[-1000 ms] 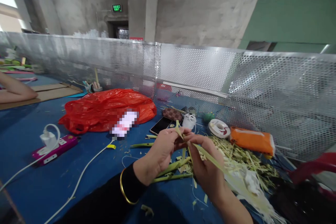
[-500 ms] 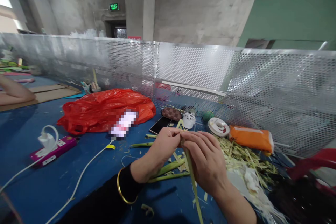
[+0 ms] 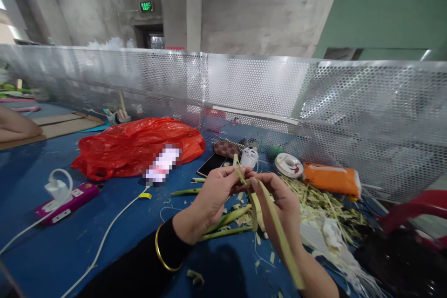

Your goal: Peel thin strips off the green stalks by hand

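Observation:
My left hand [image 3: 213,195] and my right hand [image 3: 279,207] meet above the blue table [image 3: 52,251], both pinched on a long pale-green leaf strip [image 3: 275,228]. The strip runs from the fingertips down past my right wrist toward the bottom edge. A gold bangle [image 3: 161,252] and a black sleeve are on my left wrist. Green stalks [image 3: 226,221] lie on the table just under my hands. A heap of cut strips and scraps [image 3: 324,207] lies to the right.
A red plastic bag [image 3: 136,146] lies at the left, with a purple power strip [image 3: 66,198] and white cable nearby. A phone [image 3: 211,164], tape roll [image 3: 288,165] and orange pack [image 3: 331,180] sit by the perforated metal screen [image 3: 265,98]. Another person's arm [image 3: 16,126] rests far left.
My right hand has turned and drawn slightly apart from the left, and the strip now hangs longer across my right wrist. The view has shifted slightly.

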`<state>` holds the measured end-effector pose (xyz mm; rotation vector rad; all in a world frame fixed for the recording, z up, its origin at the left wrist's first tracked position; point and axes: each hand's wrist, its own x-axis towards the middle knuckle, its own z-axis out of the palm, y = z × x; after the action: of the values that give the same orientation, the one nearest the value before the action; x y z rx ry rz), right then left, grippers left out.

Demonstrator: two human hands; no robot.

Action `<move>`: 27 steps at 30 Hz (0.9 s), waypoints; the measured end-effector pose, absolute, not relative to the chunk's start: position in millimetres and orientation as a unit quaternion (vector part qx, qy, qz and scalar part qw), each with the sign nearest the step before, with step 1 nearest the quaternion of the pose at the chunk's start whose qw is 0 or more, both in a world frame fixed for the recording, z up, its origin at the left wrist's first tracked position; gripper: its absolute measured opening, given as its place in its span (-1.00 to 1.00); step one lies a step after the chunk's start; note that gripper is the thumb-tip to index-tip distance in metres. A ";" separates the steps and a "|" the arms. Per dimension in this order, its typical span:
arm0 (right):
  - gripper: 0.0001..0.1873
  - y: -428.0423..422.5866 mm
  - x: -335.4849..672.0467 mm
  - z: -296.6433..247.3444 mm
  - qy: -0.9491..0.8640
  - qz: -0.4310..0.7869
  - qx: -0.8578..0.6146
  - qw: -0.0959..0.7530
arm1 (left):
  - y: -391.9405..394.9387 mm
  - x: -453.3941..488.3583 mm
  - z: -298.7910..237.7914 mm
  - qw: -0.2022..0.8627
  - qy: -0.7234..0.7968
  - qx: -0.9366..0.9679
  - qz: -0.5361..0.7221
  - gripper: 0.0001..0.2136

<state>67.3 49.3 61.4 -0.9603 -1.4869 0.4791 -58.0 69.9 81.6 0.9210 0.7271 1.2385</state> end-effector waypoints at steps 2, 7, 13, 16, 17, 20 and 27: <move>-0.83 48.7 66.3 64.5 -0.626 0.221 -0.415 0.622 | 68.8 -57.0 82.6 0.659 0.311 0.404 0.553 -0.80; -0.80 51.4 70.1 68.9 -0.619 0.209 -0.445 0.612 | 67.5 -57.2 83.5 0.684 0.302 0.394 0.534 -0.82; -0.79 58.1 77.9 61.7 -0.648 0.139 -0.471 0.582 | 65.5 -59.8 84.5 0.707 0.269 0.395 0.521 -0.69; -0.80 59.4 78.3 57.7 -0.654 0.126 -0.471 0.579 | 62.6 -59.2 84.8 0.705 0.278 0.398 0.517 -0.72; -0.81 59.7 78.0 57.3 -0.658 0.121 -0.464 0.581 | 61.9 -58.5 84.6 0.702 0.285 0.403 0.514 -0.72; -0.84 60.6 76.4 59.3 -0.662 0.108 -0.447 0.591 | 61.3 -55.9 82.7 0.693 0.294 0.408 0.516 -0.72; -0.83 59.4 76.5 66.9 -0.618 0.167 -0.467 0.609 | 64.2 -55.2 78.5 0.696 0.292 0.394 0.525 -0.81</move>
<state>76.5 59.4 66.9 -1.0793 -1.4280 0.3865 -55.2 64.2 78.5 0.8780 0.6508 1.1709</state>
